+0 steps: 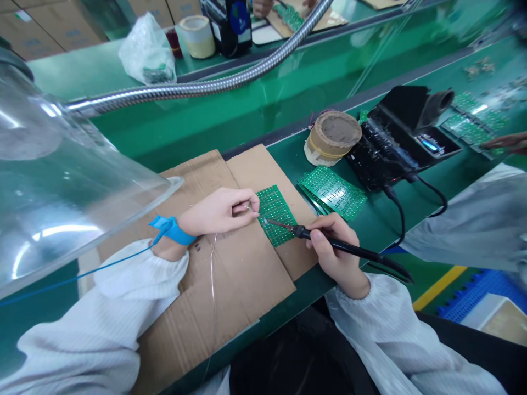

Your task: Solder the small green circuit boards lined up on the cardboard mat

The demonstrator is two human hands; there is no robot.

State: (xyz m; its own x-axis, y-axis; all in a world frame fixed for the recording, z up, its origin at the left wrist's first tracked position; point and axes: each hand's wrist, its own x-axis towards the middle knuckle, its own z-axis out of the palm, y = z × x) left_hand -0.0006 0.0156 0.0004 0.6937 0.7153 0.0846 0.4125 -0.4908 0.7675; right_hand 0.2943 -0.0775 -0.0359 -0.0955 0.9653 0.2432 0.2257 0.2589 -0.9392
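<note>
My left hand (pixel 224 211), with a blue strap at its wrist, pinches a thin strand of solder wire (pixel 212 274) that trails down over the cardboard. My right hand (pixel 335 247) is wrapped round the black handle of a soldering iron (pixel 304 232). The iron's tip and the wire's end come together at the left part of a green circuit board (pixel 278 211), which lies flat on the cardboard (pixel 242 274). Whether the tip touches the board cannot be made out. Right of it lies a stack of similar green boards (pixel 335 192).
A clear fume hood (pixel 74 181) on a flexible metal hose (pixel 230 79) takes up the left. Behind the stack stand a round tape roll (pixel 334 134) and a black soldering station (pixel 382 148). At the right, another person's hand (pixel 506 142) reaches over more boards (pixel 473 123).
</note>
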